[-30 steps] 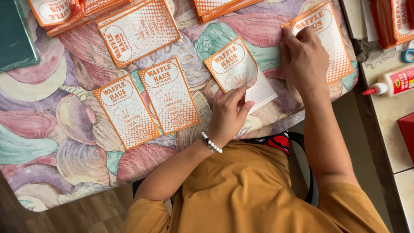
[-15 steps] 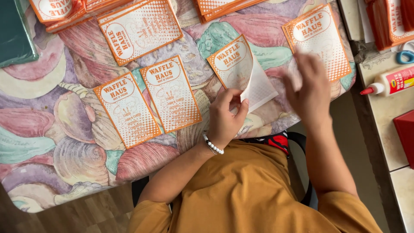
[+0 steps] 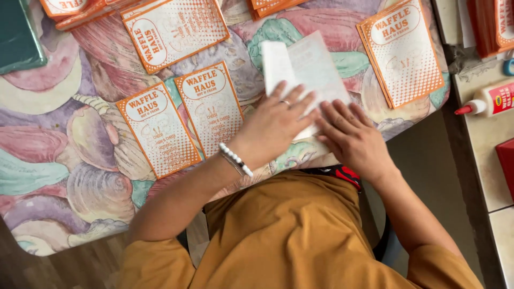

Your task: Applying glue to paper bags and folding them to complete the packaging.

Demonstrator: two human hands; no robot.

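White paper now faces up: the card (image 3: 305, 69) I had printed-side up lies turned over on the table (image 3: 64, 160), at twelve o'clock from my chest. My left hand (image 3: 276, 120) and right hand (image 3: 350, 136) press it, fingers spread flat, gripping nothing.

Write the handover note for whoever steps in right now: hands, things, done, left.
Left hand: flat, pressing the white sheet, which lies blank side up.
Right hand: flat on the sheet's lower right edge.
Things: two orange printed cards side by side to the left, a card stack to the right, glue bottle on the side counter.
Done: sheet lies plain side up.
Left: sheet not yet glued, bottle untouched.
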